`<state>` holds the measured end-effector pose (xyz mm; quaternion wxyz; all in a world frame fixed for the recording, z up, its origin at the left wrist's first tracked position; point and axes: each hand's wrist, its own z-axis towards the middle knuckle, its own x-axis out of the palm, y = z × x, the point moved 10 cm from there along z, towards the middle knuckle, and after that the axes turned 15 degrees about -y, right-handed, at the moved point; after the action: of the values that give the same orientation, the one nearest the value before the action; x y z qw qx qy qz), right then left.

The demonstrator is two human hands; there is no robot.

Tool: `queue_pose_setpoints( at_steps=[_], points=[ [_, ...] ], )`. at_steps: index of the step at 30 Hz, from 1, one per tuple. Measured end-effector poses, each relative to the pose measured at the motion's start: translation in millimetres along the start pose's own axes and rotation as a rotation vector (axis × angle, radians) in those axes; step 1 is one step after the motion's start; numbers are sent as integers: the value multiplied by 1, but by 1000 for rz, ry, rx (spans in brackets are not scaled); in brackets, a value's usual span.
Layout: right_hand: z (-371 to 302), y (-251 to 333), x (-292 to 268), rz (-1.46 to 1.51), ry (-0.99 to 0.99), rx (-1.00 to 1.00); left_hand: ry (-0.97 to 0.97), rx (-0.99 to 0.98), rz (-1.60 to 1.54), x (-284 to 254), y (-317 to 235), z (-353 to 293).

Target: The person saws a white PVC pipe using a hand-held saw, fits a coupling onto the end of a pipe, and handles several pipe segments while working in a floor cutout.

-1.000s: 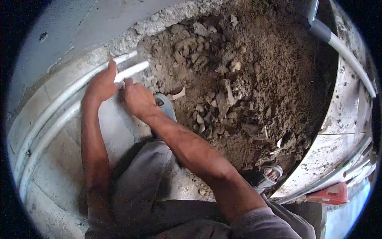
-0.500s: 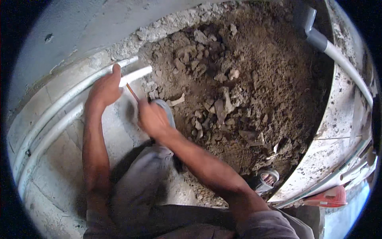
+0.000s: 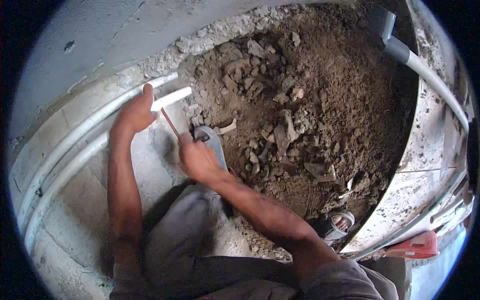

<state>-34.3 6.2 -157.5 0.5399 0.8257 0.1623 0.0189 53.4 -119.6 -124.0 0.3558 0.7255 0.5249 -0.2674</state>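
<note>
Two white plastic pipes run side by side along the left wall. My left hand (image 3: pixel 134 113) is wrapped round the lower white pipe (image 3: pixel 172 98) close to its free end, thumb raised. Just above it lies the upper white pipe (image 3: pixel 92 118). In my right hand (image 3: pixel 199 159) is a thin reddish-brown strip (image 3: pixel 170 122) that looks like a bare hacksaw blade. Its far end meets the lower pipe beside my left hand. The near end of the strip is hidden in my closed fingers.
Broken soil and rubble (image 3: pixel 280 125) fill the dug area on the right. A grey wall (image 3: pixel 100 30) rises at the far left. A white pipe with a grey elbow (image 3: pixel 397 49) stands at the far right, above a red object (image 3: pixel 417 245). My sandalled foot (image 3: pixel 340 222) rests at the soil's edge.
My right hand has drawn back slightly to the right and toward me, so more of the strip shows between it and the pipe. My left hand keeps its grip.
</note>
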Motion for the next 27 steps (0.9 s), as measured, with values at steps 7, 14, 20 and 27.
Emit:
queue_pose_setpoints(
  at_steps=[7,14,20,27],
  points=[
    [40,-10,3,-72,-49,-30,66,5,-39,9,-28,10],
    [54,-11,-4,-30,-113,-28,-2,-31,100,-5,-32,16],
    [-5,-18,-4,-30,-10,81,58,-5,81,0,-26,5],
    [-14,-6,8,-33,53,56,67,-52,44,-6,-7,-2]
  ],
)
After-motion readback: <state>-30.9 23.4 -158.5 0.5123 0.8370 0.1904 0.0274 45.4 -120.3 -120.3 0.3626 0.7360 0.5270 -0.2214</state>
